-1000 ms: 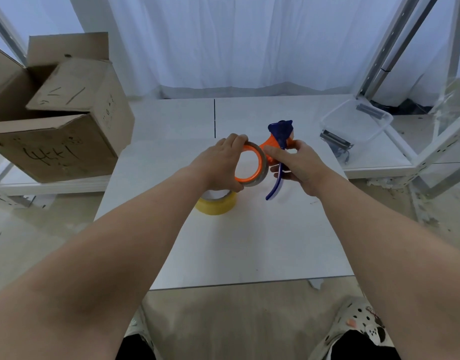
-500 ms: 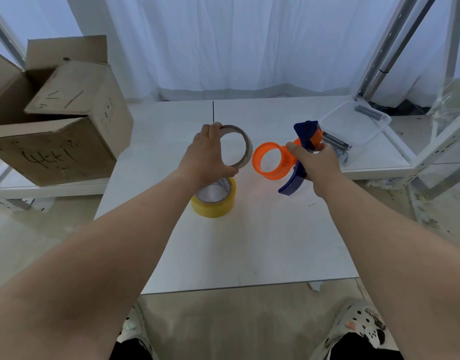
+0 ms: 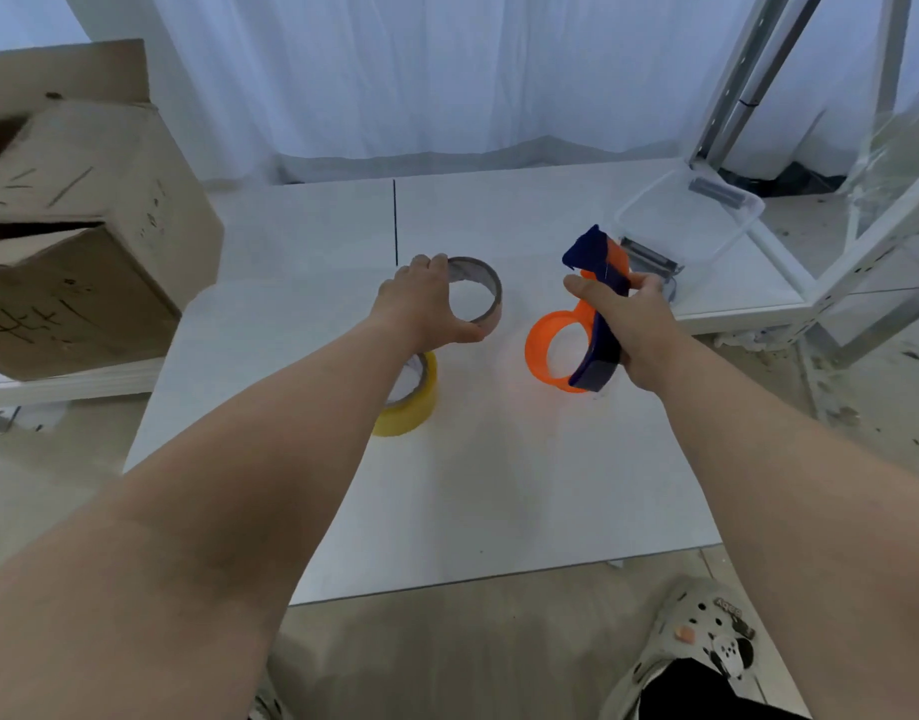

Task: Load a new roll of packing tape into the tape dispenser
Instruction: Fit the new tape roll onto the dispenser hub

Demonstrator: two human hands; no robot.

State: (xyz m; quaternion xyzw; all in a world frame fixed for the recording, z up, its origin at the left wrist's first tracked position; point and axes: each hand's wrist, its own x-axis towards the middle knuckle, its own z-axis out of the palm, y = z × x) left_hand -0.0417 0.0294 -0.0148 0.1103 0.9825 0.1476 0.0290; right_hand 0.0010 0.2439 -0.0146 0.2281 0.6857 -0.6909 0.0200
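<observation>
My left hand (image 3: pixel 421 304) grips an empty grey-brown cardboard tape core (image 3: pixel 486 288), held just above the white table (image 3: pixel 473 485). My right hand (image 3: pixel 629 319) holds the orange and dark blue tape dispenser (image 3: pixel 587 330) by its blue handle; its orange spool ring is bare and faces left. A full yellow roll of packing tape (image 3: pixel 416 402) lies flat on the table under my left wrist, partly hidden by my forearm.
An open cardboard box (image 3: pixel 78 226) stands at the left on a lower shelf. A clear plastic tub (image 3: pixel 691 220) and a metal part (image 3: pixel 649 262) sit at the back right. Metal frame posts (image 3: pixel 733 85) rise at the right. My shoe (image 3: pixel 707 631) shows below the table's front edge.
The empty core has come off the orange spool in my left hand and moved left. My right hand carried the dispenser to the right and lowered it, widening the gap between them.
</observation>
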